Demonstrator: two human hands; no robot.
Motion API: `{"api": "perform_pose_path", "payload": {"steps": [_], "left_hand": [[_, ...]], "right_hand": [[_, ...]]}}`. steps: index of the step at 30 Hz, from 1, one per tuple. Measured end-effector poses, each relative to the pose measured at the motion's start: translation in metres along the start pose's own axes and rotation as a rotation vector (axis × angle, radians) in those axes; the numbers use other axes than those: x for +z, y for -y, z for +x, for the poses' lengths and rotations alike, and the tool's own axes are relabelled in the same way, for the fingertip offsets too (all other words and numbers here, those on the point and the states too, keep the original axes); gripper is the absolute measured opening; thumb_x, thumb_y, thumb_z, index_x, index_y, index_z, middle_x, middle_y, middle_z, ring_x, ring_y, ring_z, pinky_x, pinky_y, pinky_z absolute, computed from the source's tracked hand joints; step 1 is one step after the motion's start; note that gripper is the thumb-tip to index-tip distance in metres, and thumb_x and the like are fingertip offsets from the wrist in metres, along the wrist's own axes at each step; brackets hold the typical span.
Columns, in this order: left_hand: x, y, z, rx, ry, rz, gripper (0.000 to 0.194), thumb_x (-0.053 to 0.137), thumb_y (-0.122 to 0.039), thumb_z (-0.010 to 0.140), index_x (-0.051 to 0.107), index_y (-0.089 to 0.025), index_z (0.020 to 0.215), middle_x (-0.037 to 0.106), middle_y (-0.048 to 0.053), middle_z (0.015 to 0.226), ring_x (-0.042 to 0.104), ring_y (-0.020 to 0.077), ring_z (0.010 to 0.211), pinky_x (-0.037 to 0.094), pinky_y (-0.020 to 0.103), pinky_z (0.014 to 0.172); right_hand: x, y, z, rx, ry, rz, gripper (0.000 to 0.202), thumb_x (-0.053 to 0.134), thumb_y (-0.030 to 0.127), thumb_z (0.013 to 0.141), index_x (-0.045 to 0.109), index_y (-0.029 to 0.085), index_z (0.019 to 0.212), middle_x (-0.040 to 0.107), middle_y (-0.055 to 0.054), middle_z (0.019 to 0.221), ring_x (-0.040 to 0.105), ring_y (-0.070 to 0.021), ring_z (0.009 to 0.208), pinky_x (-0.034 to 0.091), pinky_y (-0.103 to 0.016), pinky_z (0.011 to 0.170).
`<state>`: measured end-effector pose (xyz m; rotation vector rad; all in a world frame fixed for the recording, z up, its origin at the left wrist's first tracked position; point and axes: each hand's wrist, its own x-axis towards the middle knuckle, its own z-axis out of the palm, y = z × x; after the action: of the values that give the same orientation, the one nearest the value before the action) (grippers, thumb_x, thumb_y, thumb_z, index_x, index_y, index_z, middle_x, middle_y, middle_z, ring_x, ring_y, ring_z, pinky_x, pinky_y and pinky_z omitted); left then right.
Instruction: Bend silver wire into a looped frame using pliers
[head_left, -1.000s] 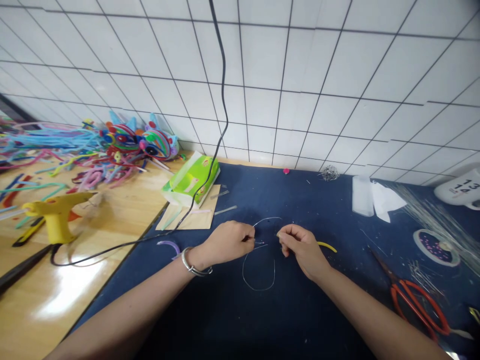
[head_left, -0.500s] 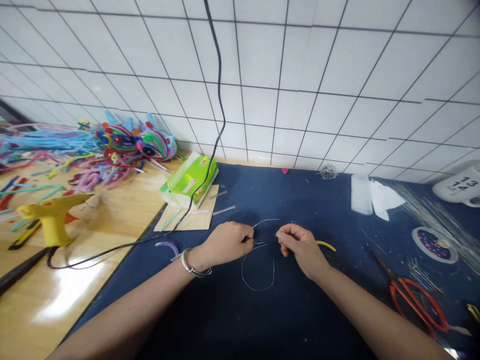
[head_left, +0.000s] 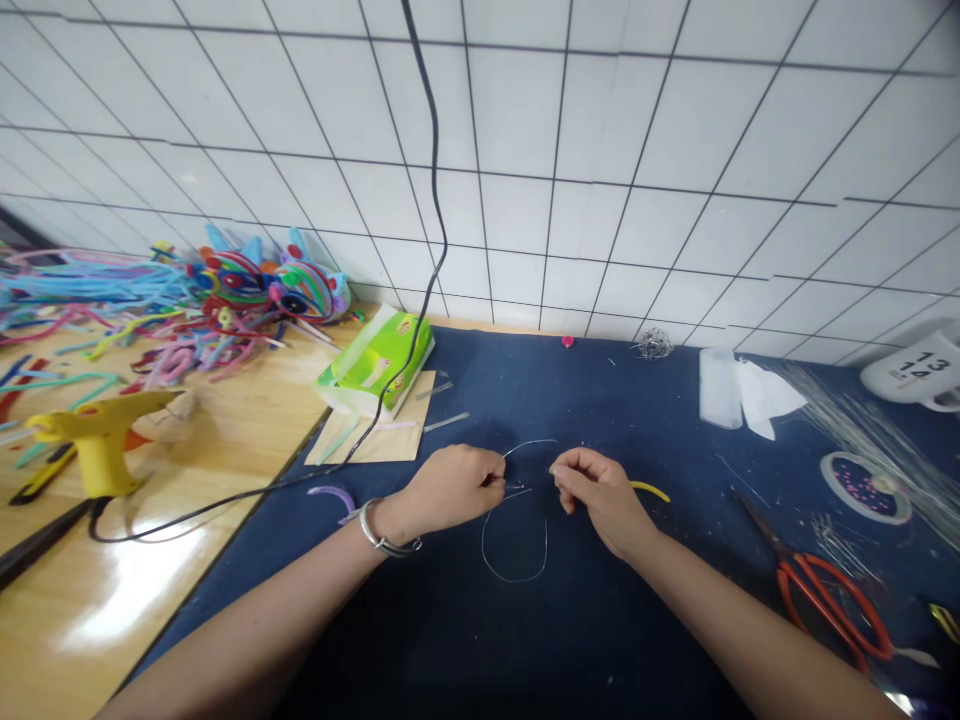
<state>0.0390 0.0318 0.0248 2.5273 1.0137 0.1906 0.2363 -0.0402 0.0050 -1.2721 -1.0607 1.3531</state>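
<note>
My left hand (head_left: 457, 487), with a silver bangle at the wrist, is closed on a thin wire (head_left: 534, 441) that curves out from its fingertips toward the right. Across a small gap, my right hand (head_left: 596, 492) has thumb and fingers pinched together; what they hold, if anything, is too small to make out. Below and between the hands, a thin wire loop (head_left: 514, 580) lies on the dark blue mat (head_left: 480, 650). A purple curved strip (head_left: 335, 492) is beside my left wrist, and a yellow strip (head_left: 651, 490) shows behind my right hand.
Orange-handled scissors (head_left: 836, 605), a dish of pink beads (head_left: 866, 488), long wires (head_left: 862, 430) and a white mug (head_left: 915, 368) are right. On the left are a green tissue pack (head_left: 379, 360), a yellow glue gun (head_left: 105, 440) and colourful fuzzy stems (head_left: 180, 360). A black cable (head_left: 435, 160) hangs down.
The view has shifted very slightly. Both hands hold nearly the same pose and place.
</note>
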Motion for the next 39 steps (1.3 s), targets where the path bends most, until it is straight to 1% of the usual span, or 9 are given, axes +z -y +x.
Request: {"api": "perform_pose_path", "payload": {"steps": [10,17,21,24,26,30,33,36,39], "left_hand": [[0.004,-0.001,0.0,-0.022,0.005,0.007,0.016,0.044,-0.021,0.071,0.056,-0.017,0.06,0.055,0.0,0.057,0.043,0.0094,0.05,0.026,0.023,0.051],[0.005,0.005,0.005,-0.061,0.09,-0.147,0.018,0.044,-0.022,0.074,0.057,-0.016,0.062,0.054,-0.001,0.057,0.044,0.0085,0.051,0.028,0.021,0.051],[0.005,0.01,0.005,-0.125,0.13,-0.325,0.019,0.044,-0.025,0.076,0.056,-0.016,0.064,0.053,-0.002,0.056,0.045,0.0074,0.049,0.029,0.019,0.047],[0.003,0.013,0.005,-0.211,0.195,-0.518,0.02,0.044,-0.029,0.077,0.056,-0.016,0.068,0.053,-0.003,0.057,0.045,0.0064,0.043,0.03,0.018,0.043],[0.0,0.011,0.005,-0.247,0.212,-0.657,0.02,0.046,-0.032,0.077,0.056,-0.015,0.07,0.053,-0.003,0.057,0.044,0.0058,0.041,0.032,0.018,0.042],[0.0,0.0,0.005,-0.264,0.179,-0.974,0.023,0.051,-0.037,0.076,0.057,-0.015,0.074,0.053,-0.003,0.057,0.042,0.0044,0.04,0.032,0.017,0.041],[0.004,-0.012,0.003,-0.278,0.141,-1.174,0.025,0.054,-0.039,0.076,0.055,-0.014,0.074,0.053,-0.003,0.057,0.043,0.0043,0.041,0.031,0.017,0.041],[0.009,-0.021,0.001,-0.274,0.136,-1.287,0.025,0.054,-0.038,0.077,0.055,-0.014,0.074,0.054,-0.002,0.058,0.043,0.0039,0.041,0.03,0.017,0.04],[0.012,-0.027,-0.002,-0.258,0.167,-1.344,0.024,0.055,-0.037,0.078,0.055,-0.013,0.074,0.055,-0.001,0.06,0.044,0.0035,0.041,0.029,0.017,0.041]], "right_hand": [[-0.001,-0.004,0.001,-0.007,0.002,-0.032,0.016,0.055,0.033,0.078,0.058,0.017,0.076,0.05,0.002,0.061,0.044,-0.0077,0.049,0.036,-0.024,0.051],[-0.002,-0.005,0.001,-0.024,0.011,-0.045,0.016,0.055,0.034,0.079,0.057,0.017,0.076,0.048,0.003,0.06,0.044,-0.0076,0.05,0.037,-0.023,0.051],[-0.002,-0.002,-0.001,-0.025,0.022,-0.072,0.017,0.053,0.034,0.079,0.057,0.017,0.078,0.048,0.003,0.059,0.044,-0.0078,0.05,0.037,-0.023,0.051],[-0.003,0.001,-0.002,-0.032,0.033,-0.117,0.017,0.053,0.034,0.08,0.056,0.017,0.077,0.049,0.003,0.06,0.044,-0.0077,0.051,0.038,-0.023,0.053],[-0.003,0.003,-0.003,-0.044,0.036,-0.153,0.017,0.052,0.033,0.08,0.056,0.017,0.077,0.048,0.003,0.061,0.045,-0.0077,0.052,0.038,-0.023,0.053],[-0.005,0.011,-0.005,-0.102,0.004,-0.236,0.015,0.051,0.032,0.081,0.057,0.018,0.079,0.047,0.004,0.06,0.045,-0.0081,0.053,0.037,-0.022,0.053],[-0.004,0.018,-0.009,-0.165,0.0,-0.305,0.013,0.053,0.03,0.08,0.057,0.02,0.086,0.05,0.002,0.067,0.047,-0.009,0.058,0.039,-0.023,0.056],[-0.002,0.025,-0.014,-0.243,0.012,-0.38,0.013,0.055,0.029,0.079,0.058,0.021,0.089,0.052,0.001,0.074,0.048,-0.0102,0.064,0.04,-0.024,0.06],[0.001,0.031,-0.018,-0.302,0.033,-0.447,0.011,0.053,0.029,0.08,0.059,0.02,0.084,0.053,0.0,0.074,0.048,-0.0108,0.066,0.039,-0.024,0.062]]}}
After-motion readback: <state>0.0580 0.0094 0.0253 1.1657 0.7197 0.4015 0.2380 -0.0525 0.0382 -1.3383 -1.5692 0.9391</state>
